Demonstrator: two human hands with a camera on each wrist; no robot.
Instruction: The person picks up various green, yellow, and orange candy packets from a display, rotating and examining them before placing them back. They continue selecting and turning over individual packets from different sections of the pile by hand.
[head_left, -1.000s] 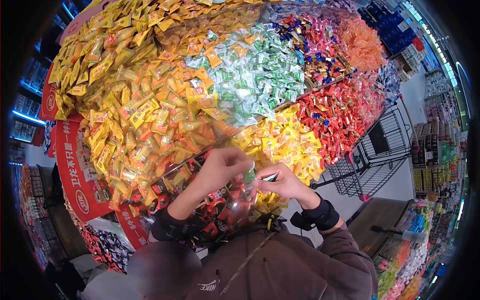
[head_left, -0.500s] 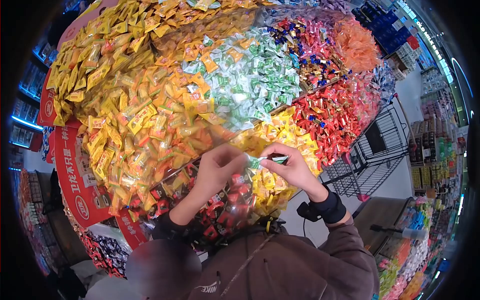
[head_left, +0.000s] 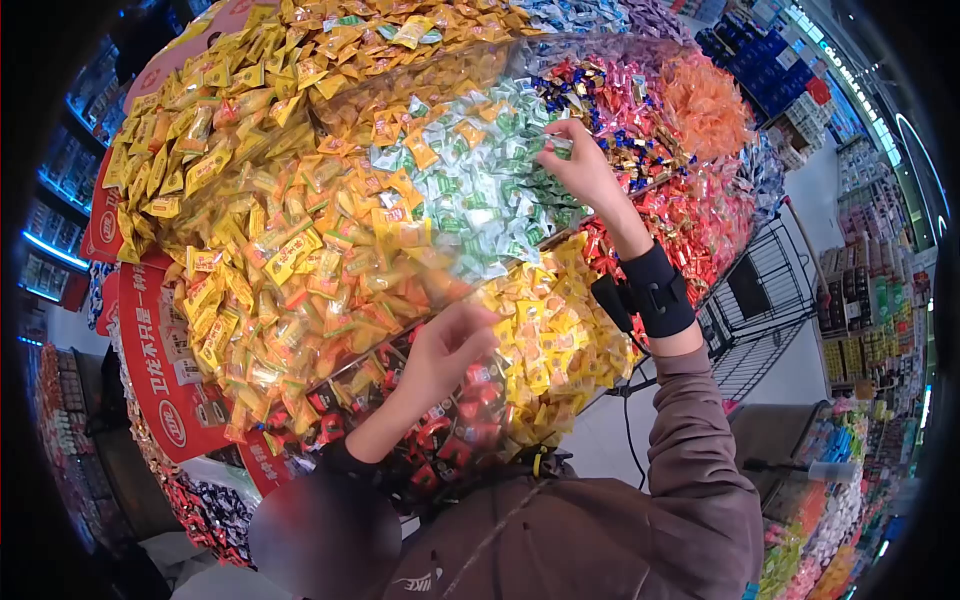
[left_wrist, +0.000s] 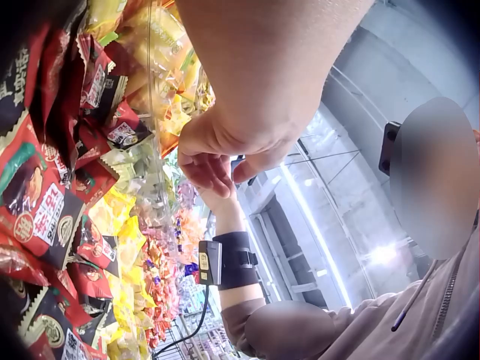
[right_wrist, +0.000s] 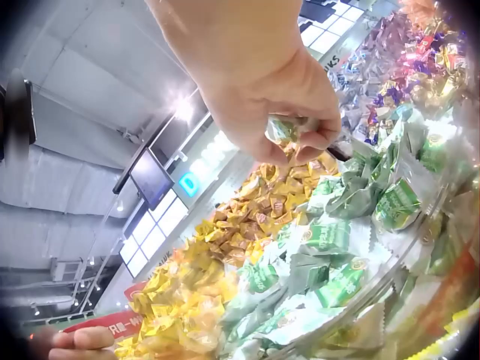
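My right hand (head_left: pixel 585 172) reaches out over the pile of green-and-white wrapped candies (head_left: pixel 470 190). In the right wrist view, its curled fingers and thumb pinch a small green-and-white wrapped candy (right_wrist: pixel 281 130), partly hidden by the hand. More green packets (right_wrist: pixel 330 236) lie just below the fingertips. My left hand (head_left: pixel 447 345) hovers nearer my body, above red-and-black packets (head_left: pixel 455 440) and beside yellow packets (head_left: pixel 545 345). Its fingers (left_wrist: pixel 202 171) hang loosely bent, and nothing shows between them.
Clear dividers (right_wrist: pixel 367 296) separate the candy piles. A large heap of yellow packets (head_left: pixel 290 250) spreads to the left, above a red banner (head_left: pixel 150 360). Red candies (head_left: pixel 690 225) lie to the right. A wire shopping cart (head_left: pixel 770 300) stands beyond them. A cable (head_left: pixel 630 440) hangs by my right wrist.
Both hands were together at the green-and-white candy. The right hand has moved away, forward over the green pile, with the candy; the left has let go and stays near its place.
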